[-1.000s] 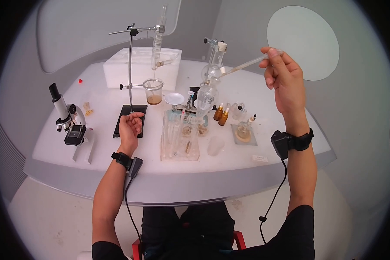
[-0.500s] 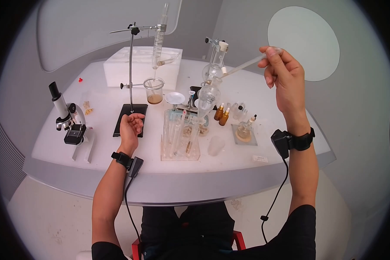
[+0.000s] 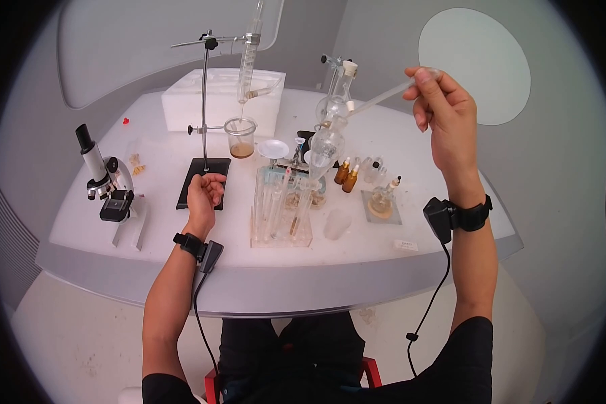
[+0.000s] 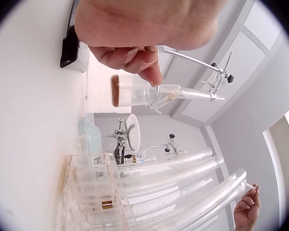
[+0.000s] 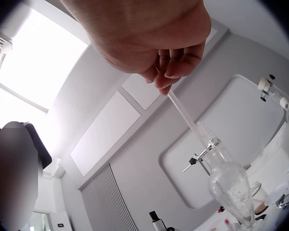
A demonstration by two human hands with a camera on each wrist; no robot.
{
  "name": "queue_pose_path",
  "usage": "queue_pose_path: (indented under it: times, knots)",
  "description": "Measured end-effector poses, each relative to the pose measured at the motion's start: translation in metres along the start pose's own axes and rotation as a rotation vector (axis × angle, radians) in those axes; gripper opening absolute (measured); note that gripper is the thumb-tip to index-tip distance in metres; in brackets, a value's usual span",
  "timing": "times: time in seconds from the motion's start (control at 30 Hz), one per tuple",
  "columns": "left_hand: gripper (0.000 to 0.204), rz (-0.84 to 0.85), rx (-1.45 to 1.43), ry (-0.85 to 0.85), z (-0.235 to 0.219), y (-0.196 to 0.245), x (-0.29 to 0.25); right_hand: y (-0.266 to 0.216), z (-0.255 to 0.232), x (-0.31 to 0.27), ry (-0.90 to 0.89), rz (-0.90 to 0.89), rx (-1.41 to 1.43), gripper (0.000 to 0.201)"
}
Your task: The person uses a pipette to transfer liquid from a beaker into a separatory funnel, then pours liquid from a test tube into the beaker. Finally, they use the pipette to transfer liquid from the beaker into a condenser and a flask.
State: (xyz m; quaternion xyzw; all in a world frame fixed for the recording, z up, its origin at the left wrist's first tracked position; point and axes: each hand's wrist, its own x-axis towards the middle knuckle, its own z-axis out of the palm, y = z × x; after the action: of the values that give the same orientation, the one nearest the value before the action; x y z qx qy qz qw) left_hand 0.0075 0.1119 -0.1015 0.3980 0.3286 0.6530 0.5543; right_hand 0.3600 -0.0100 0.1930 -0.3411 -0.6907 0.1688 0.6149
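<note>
while our right hand (image 3: 450, 116) pinches it near the top, the tube (image 3: 382, 98) slants down-left — toward the glass bulb (image 3: 327, 143).

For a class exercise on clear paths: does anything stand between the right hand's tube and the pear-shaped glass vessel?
Nothing visible does: the tube slants from the right hand down to the top of the pear-shaped glass vessel; whether they touch is unclear.

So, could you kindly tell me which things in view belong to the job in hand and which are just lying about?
Likely part of the job:
clear tube, pinched by the right hand
bulb-shaped glass vessel, near the tube's lower end

Apparently just lying about, untouched:
microscope
brown dropper bottles
white box
</note>
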Motion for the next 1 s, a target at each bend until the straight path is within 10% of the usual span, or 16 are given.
queue_pose_path:
  times: [1.0]
  knots:
    - [0.056,0.038,0.009,-0.017,0.0003,0.0028,-0.0019,0.0076,0.0065,-0.0005,0.021,-0.083,-0.024,0.026]
